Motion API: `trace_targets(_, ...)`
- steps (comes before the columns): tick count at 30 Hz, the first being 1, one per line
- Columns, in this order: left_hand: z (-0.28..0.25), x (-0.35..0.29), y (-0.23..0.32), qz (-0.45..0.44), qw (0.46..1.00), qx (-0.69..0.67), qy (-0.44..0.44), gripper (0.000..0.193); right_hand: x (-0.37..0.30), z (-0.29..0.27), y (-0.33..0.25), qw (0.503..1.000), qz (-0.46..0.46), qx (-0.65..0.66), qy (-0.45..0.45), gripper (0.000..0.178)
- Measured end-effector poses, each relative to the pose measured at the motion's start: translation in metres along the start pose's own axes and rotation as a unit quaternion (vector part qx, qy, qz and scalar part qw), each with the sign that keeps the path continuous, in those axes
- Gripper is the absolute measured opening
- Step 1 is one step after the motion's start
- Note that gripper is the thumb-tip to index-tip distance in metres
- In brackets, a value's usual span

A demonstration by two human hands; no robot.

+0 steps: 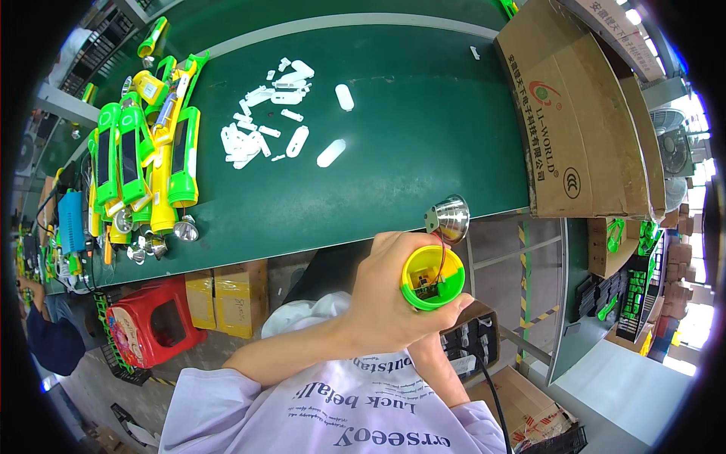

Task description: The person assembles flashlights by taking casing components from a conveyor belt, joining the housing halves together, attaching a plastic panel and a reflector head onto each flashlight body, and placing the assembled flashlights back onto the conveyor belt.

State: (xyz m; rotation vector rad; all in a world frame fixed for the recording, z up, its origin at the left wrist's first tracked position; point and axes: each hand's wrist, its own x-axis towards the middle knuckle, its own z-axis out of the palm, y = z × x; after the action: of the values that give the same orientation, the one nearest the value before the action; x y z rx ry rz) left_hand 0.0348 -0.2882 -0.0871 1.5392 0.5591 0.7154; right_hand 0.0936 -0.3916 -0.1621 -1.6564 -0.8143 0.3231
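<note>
My left hand (378, 291) is closed around a yellow-and-green flashlight body (411, 300), its open round end facing up. Inside the opening I see wires and small dark parts. A shiny metal reflector cup (454, 218) sits just beyond the rim, joined to the body by thin red wires. My right forearm (439, 372) comes up from below and passes behind the left hand; the right hand's fingers are hidden there.
A green worktable (363, 174) carries scattered white plastic pieces (243, 144). Several green-and-yellow flashlights (130, 151) are heaped at its left, with loose reflectors (185, 229) near the edge. A large cardboard box (575, 121) stands at right; a red stool (155, 318) is below left.
</note>
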Motion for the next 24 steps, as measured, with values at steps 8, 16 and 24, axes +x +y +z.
trace_targets(8,-0.009,0.008,-0.010,0.062,0.993,0.097,-0.009,0.061,0.007,0.003,-0.014,0.994,0.066,0.054,-0.068,0.055)
trace_targets(16,-0.025,0.015,-0.027,-0.055,0.980,-0.089,-0.168,0.079,0.016,-0.016,-0.036,0.948,0.239,0.179,-0.114,0.043)
trace_targets(24,-0.030,0.021,-0.045,-0.147,0.907,-0.311,-0.243,0.097,0.025,-0.009,-0.051,0.817,0.374,0.413,-0.145,0.046)
